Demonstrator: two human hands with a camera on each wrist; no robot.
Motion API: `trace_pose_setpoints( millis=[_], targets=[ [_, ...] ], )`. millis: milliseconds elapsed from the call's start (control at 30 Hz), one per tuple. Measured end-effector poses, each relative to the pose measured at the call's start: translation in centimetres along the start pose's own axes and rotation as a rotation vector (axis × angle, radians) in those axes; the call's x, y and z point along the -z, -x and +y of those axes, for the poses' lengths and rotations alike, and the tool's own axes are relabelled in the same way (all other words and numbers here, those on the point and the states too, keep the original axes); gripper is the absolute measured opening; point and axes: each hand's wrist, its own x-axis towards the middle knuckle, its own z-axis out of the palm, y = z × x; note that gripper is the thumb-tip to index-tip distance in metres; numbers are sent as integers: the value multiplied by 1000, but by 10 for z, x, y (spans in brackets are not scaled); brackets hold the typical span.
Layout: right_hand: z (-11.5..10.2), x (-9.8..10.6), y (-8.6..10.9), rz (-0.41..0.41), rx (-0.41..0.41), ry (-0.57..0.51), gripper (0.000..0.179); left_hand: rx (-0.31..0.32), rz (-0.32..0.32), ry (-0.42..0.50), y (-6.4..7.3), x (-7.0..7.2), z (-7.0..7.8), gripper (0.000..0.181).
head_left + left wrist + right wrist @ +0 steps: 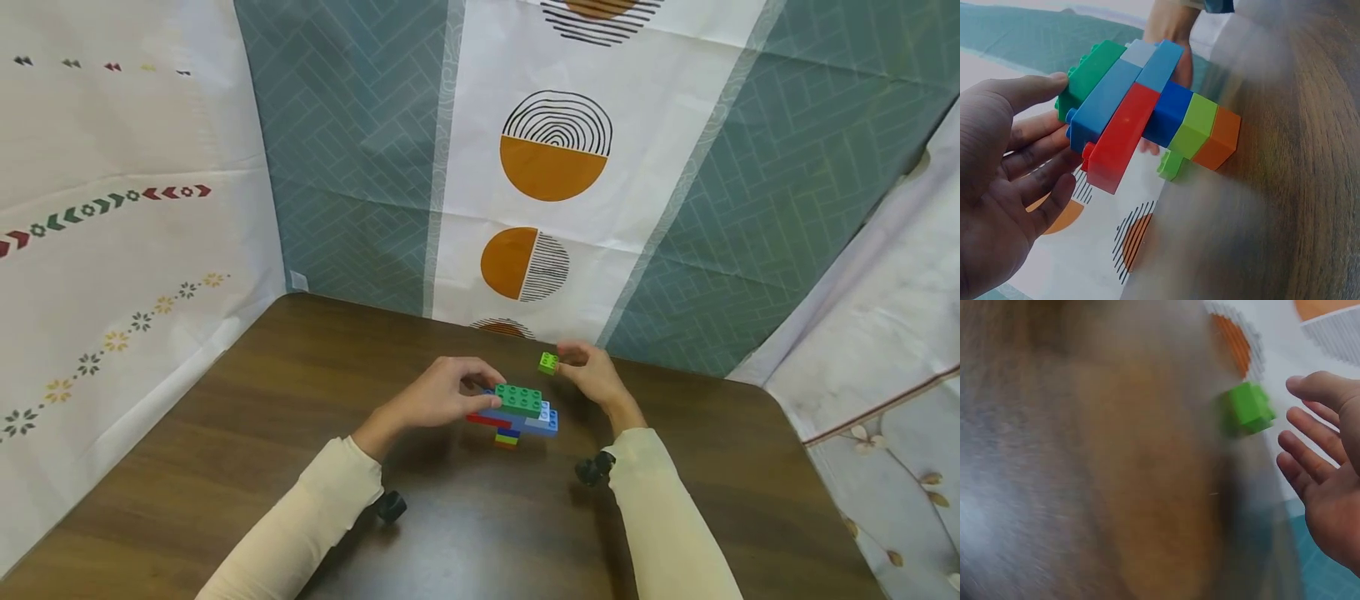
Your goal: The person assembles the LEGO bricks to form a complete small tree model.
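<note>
A structure of toy building bricks (1110, 106) stands on the table on a narrow column of dark blue, lime and orange bricks. Red and light blue bricks form its wider upper part, with a green brick (519, 398) on top. My left hand (442, 392) holds the green brick's end, thumb on the near side and fingers behind; the fingertips are partly hidden. Beyond the structure, a small lime green brick (548, 363) sits on the table. My right hand (592, 375) is beside this brick, thumb and fingers spread; a gap shows between them in the right wrist view.
The brown wooden table (225, 467) reaches back to a patterned cloth (360, 167) hanging behind it. White cloths hang at the left and right sides. Dark wrist cameras jut inward from both cream sleeves (667, 517).
</note>
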Motion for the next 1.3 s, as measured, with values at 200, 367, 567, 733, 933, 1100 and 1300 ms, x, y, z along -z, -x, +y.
trace_pose_setpoints(
  millis=[200,367,567,733,933,1100,1300],
  targets=[
    [12,-12,-3,7,-72,36,46,0,1,2,0,-1,-1,26],
    [17,-15,-7,27,-84,45,43,1,5,2,0,-1,-1,27],
    [20,-15,-10,40,-58,79,40,-7,7,-1,0,-1,0,26],
    [21,-13,-10,23,-56,87,38,-9,4,15,0,-1,0,26],
    [20,-9,-6,1,-37,95,38,-2,0,31,1,-2,-1,25],
    [17,-3,0,6,7,103,39,-4,-3,41,1,-2,-1,25],
    [3,6,13,39,74,100,37,-5,-5,38,1,-1,0,26]
  ],
)
